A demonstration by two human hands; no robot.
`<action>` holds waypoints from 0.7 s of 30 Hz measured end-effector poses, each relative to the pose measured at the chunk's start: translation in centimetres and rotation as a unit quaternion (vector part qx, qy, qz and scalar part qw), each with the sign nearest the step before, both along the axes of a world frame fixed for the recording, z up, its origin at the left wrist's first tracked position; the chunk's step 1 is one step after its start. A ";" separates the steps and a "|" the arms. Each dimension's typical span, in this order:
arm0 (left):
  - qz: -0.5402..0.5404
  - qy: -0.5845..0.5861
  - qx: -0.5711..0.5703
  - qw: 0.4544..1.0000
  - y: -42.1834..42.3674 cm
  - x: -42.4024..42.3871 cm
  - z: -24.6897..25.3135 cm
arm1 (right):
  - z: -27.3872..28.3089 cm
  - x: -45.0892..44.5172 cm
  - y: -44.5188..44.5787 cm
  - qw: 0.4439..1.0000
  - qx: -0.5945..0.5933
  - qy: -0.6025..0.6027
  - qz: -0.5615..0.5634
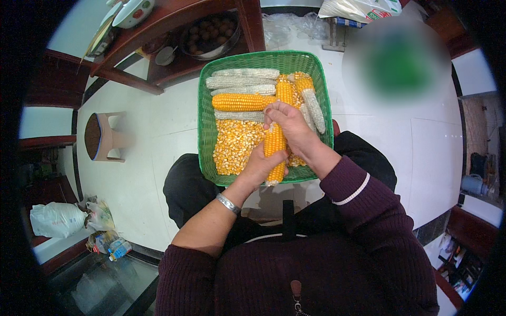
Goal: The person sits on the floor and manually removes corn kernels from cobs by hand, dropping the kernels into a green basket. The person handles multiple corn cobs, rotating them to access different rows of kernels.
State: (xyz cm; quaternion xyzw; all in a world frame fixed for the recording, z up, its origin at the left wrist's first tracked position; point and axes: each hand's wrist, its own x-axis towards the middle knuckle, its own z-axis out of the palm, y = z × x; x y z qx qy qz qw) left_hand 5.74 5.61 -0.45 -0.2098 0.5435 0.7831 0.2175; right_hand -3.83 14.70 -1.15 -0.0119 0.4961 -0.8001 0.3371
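Observation:
My left hand [261, 162] is wrapped around a yellow ear of corn [275, 142], held slanting over the near side of a green woven basket [206, 130]. At the upper end of that ear, my right hand [292, 124] has its thumb and bent fingers pressed together; the fingertips are partly hidden. A few pale bare patches show there. Loose corn kernels [237, 148] cover the basket's near left part. Across the middle lies another full ear [241, 102]. Behind it are several stripped cobs [245, 81]. A partly shelled ear [310, 96] leans at the right.
The basket sits between my knees. A wooden table [166, 35] stands at far left, with a bowl of round brown items [211, 33] on its lower shelf. A stool [104, 137] and plastic bottles [119, 249] are at left. A white sack [357, 11] rests at the back.

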 end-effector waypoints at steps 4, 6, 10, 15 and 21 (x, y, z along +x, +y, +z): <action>-0.009 0.008 -0.027 1.000 0.3 -0.2 0.5 | 0.2 0.2 0.0 0.999 0.027 0.008 -0.020; -0.010 0.021 -0.052 0.998 0.6 -0.2 0.6 | 0.4 0.1 0.2 0.999 0.034 0.000 -0.016; -0.040 0.074 -0.081 0.993 0.3 -0.4 1.0 | 1.5 -0.8 0.8 0.994 -0.040 -0.092 0.037; -0.023 0.011 0.072 0.997 -1.0 -0.4 0.3 | 2.9 -1.3 1.5 0.974 -0.157 -0.134 0.097; 0.006 -0.005 0.095 0.995 -0.9 -0.2 0.8 | 0.8 -0.7 1.1 0.989 -0.095 -0.015 0.110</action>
